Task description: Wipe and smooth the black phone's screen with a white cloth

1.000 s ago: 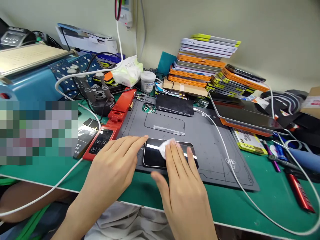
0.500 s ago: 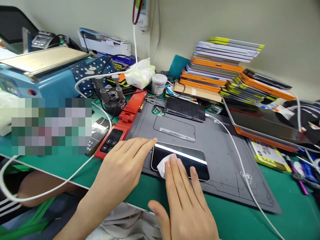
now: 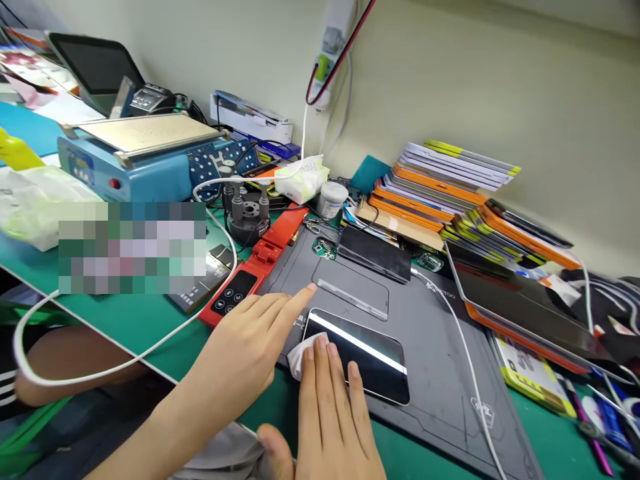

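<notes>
A phone with a dark glass screen lies flat near the front edge of the grey work mat, a bright light streak across its glass. My right hand presses a white wipe with flat, stretched fingers at the screen's lower left corner. Its thumb stands apart. At the phone's left end rests my left hand, with the index finger stretched out past the upper left corner. The left thumb and part of the phone's edge are hidden. Just behind the phone lies a thin transparent sheet.
A second dark phone with a white cable lies at the mat's back. A red hinged device stands left, near a blue machine. Stacked boxes and a tablet are at right.
The wipe and my right hand have moved left to the phone's lower left corner. My left hand stays by the phone's left end. The camera view has shifted and tilted.
</notes>
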A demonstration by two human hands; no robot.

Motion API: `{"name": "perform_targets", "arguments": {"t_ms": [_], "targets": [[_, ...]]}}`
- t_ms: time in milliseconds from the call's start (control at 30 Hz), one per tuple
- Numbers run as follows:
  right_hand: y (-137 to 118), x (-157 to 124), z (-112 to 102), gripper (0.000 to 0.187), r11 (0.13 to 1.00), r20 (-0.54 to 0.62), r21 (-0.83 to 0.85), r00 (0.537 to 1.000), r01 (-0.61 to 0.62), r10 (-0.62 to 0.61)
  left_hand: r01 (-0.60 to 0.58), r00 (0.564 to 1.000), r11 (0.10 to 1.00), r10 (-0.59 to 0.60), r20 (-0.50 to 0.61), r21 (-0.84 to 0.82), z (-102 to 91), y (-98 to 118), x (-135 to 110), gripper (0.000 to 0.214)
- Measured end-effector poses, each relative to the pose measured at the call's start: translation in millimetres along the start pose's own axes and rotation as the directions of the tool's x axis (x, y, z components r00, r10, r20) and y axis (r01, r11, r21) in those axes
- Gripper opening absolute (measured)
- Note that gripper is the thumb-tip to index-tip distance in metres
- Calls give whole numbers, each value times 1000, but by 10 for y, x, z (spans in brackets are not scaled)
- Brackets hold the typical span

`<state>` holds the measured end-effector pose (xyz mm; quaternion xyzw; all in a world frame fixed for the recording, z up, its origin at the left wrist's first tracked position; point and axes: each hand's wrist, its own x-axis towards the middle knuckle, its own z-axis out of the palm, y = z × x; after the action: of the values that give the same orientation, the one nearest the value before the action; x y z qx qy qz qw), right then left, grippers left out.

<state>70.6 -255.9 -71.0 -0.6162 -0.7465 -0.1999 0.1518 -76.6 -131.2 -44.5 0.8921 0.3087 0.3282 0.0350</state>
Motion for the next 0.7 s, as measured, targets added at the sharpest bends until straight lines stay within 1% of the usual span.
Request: {"name": "perform_targets", "arguments": {"t_ms": [100,133,200,233,300,333,367,433,467,500,600,700], "targets": [[23,204,17,76,999,5,31,1000,-24,24,47,999,994,-49,-22,-100,-28,-21,-18,82],[28,287,16,72,997,-2,50,998,-61,61,66,997,986,-71,-26,-152,-44,-31,-28,82],[34,374,5,69,989,-18,88,992,-121,123,88,994,963,-102,-41,-254,-77,-50,-47,81],[35,362,-2,71,989,-26,96,993,-113,116,96,992,953,-117,-56,-288,-89,-56,-54,80],[34,244,-13,78,997,-52,75,998,-23,27,95,988,946,-128,-87,-309,-96,-57,-59,77],[34,159,-15,80,999,-66,51,998,19,-16,89,987,950,-124,-99,-299,-91,-52,-57,74],[37,76,-16,77,999,-83,30,996,40,-37,80,988,956,-114,-106,-281,-80,-45,-53,71],[55,-40,-19,58,1000,-121,15,992,27,-25,57,991,973,-82,-105,-222,-45,-31,-43,65],[73,-65,-23,46,1000,-141,20,990,9,-6,43,993,982,-62,-102,-183,-24,-27,-39,62],[98,-69,-31,39,1000,-161,26,987,-6,10,26,995,990,-40,-95,-140,-4,-27,-37,59],[219,-39,-81,36,1000,-218,20,976,-14,18,-32,997,999,29,-68,-43,37,-46,-40,53],[408,-94,-183,33,999,-273,37,961,-23,32,-69,995,997,67,-69,-24,42,-62,-55,54]]}}
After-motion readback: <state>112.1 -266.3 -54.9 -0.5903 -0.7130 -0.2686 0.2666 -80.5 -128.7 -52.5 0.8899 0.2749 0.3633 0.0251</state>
